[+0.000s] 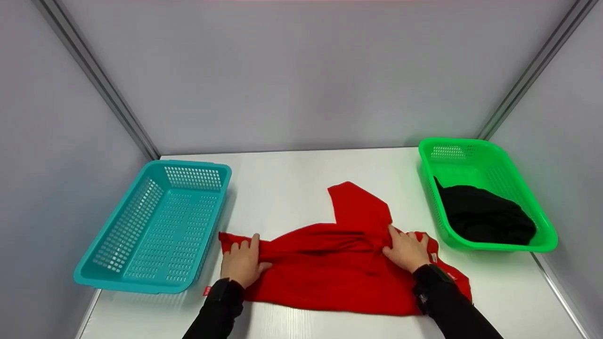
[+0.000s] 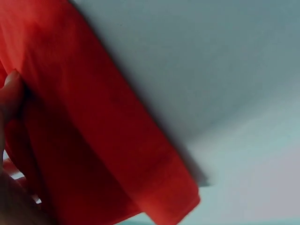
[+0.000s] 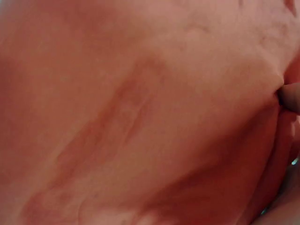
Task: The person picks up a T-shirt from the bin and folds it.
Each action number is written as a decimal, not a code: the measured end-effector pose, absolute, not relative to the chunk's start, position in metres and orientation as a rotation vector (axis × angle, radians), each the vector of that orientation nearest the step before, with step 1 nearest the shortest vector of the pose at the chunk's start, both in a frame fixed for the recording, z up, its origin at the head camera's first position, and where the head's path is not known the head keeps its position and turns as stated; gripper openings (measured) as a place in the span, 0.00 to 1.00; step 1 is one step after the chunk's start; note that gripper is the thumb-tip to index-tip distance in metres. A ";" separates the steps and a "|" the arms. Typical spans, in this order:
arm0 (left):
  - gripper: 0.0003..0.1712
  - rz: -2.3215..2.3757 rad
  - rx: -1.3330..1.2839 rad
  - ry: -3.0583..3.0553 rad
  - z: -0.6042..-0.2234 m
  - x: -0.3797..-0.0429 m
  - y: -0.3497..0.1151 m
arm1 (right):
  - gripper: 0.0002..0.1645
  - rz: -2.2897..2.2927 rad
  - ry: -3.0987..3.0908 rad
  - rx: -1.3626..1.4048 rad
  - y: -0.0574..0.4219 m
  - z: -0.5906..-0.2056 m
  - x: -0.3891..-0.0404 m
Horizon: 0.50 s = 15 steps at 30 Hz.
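Note:
A red T-shirt [image 1: 330,268] lies sideways on the white table, partly folded, with one sleeve [image 1: 360,207] sticking out toward the back wall. At the shirt's left end, my left hand [image 1: 241,263] pinches the fabric; the left wrist view shows the thumb [image 2: 11,93] on the cloth and other fingers beyond its edge. Near the base of that sleeve, my right hand [image 1: 407,249] grips the shirt by its collar end. A thumb [image 3: 291,96] presses into a crease of the red cloth [image 3: 140,117] in the right wrist view, where the other fingers are mostly hidden.
A teal plastic basket [image 1: 221,197] with nothing in it stands on the left. On the right is a green basket [image 1: 523,172] holding a black garment [image 1: 487,214]. Grey panels [image 1: 301,75] wall the white table [image 1: 278,188] at the back and sides.

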State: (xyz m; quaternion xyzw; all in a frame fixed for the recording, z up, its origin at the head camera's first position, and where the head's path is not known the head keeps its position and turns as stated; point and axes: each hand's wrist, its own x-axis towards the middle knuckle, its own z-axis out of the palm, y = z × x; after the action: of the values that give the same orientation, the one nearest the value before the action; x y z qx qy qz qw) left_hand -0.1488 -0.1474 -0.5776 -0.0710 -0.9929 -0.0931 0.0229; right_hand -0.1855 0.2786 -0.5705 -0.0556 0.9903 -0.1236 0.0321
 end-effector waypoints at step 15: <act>0.21 -0.594 -0.019 -3.096 -0.568 -0.156 -0.156 | 0.22 -0.611 3.083 -0.306 0.283 -0.582 -0.196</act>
State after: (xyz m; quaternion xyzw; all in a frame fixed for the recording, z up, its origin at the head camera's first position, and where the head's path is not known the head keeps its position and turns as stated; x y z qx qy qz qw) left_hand -0.1556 -0.1558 -0.5679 -0.0061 -0.9820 -0.1885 -0.0057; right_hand -0.1960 0.2828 -0.5818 -0.0968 0.9763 -0.1936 -0.0081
